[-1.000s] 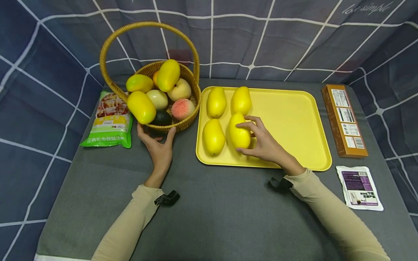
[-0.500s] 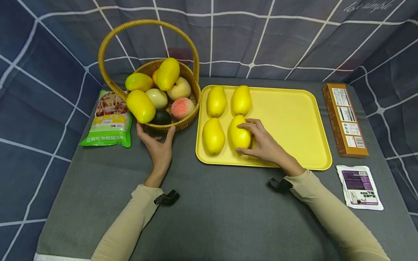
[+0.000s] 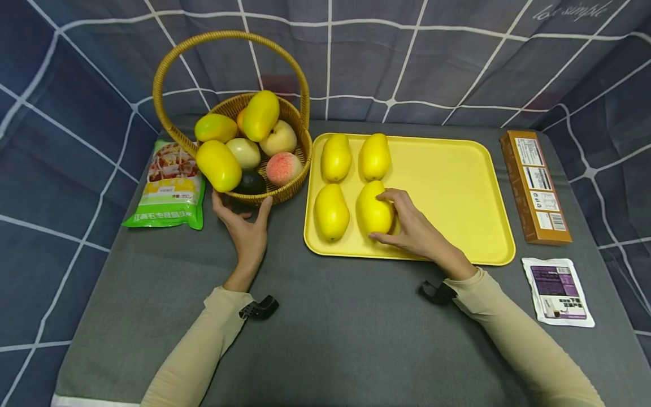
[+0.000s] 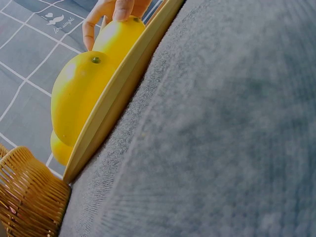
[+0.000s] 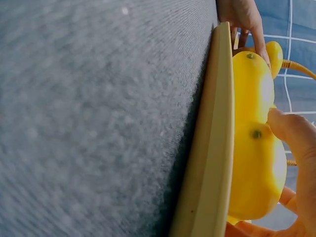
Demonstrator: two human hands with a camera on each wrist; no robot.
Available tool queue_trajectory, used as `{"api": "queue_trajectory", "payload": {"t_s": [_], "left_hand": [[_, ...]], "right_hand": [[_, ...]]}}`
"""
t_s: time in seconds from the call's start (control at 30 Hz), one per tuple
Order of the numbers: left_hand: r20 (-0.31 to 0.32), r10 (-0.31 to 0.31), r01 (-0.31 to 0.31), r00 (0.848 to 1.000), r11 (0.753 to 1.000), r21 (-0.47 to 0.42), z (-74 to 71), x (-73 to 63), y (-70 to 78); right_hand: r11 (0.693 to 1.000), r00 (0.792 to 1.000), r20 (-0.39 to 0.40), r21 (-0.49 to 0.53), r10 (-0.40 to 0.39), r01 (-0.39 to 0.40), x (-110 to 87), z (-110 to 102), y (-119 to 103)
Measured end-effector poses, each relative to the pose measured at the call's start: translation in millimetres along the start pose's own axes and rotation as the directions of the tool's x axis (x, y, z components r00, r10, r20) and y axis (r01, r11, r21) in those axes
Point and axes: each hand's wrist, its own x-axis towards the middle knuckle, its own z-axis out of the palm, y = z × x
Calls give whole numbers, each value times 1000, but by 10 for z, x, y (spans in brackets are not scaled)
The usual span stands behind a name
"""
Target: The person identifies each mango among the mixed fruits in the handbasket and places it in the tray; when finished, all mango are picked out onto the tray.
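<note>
My right hand holds a yellow mango on the yellow tray, thumb at its near end and fingertips at its far right side. In the right wrist view, the thumb rests against the mango. Beside it on the tray lie more mangoes, one directly to the left and two behind. My left hand touches the near side of a wicker basket, thumb and fingers spread along its wall. Mangoes, a peach, an avocado and other fruit fill the basket.
A green food bag lies left of the basket, partly behind its handle. Beyond the tray's right edge are a brown box and a white-and-purple pouch. A gridded cloth hangs behind and at both sides.
The mango under my right hand has shifted slightly toward me, and the fingertips have slid back toward its right side. My left hand stays at the basket.
</note>
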Motion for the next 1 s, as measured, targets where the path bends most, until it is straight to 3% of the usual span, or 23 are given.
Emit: {"api": "queue_trajectory", "payload": {"t_s": [0.77, 1.0], "left_hand": [[-6, -4, 4, 1000, 1000, -4, -6, -2, 1], [1, 3, -3, 1000, 1000, -11, -10, 4, -8]], "right_hand": [[994, 998, -33, -94, 51, -54, -90, -10, -19], [985, 993, -122, -171, 11, -32, -71, -149, -135]]}}
